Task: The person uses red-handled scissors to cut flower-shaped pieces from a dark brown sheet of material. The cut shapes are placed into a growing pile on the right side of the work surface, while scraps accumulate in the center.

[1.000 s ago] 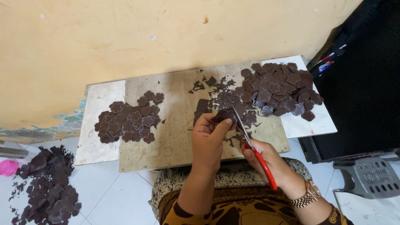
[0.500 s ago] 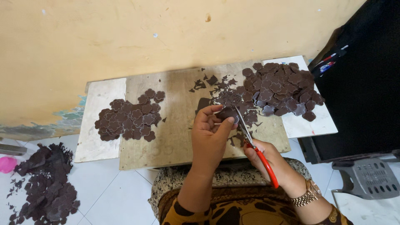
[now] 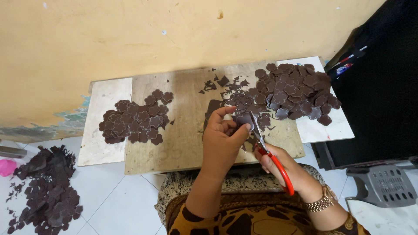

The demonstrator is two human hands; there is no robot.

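Flower-shaped dark piece (image 3: 244, 119) is pinched in left hand (image 3: 224, 137) mid-trim; right hand (image 3: 278, 163) grips red-handled scissors (image 3: 267, 150), next needing a turn of the piece

left hand (image 3: 222, 137) turned its brown piece (image 3: 244, 118) slightly, red-handled scissors (image 3: 267, 150) shifted a little lower

Counter centre (image 3: 183, 130): bare, passable.
Left: trimmed-piece pile (image 3: 137, 122) blocks.
Right: untrimmed pile (image 3: 296, 89) blocks.
Rear: wall (image 3: 174, 39) closes.
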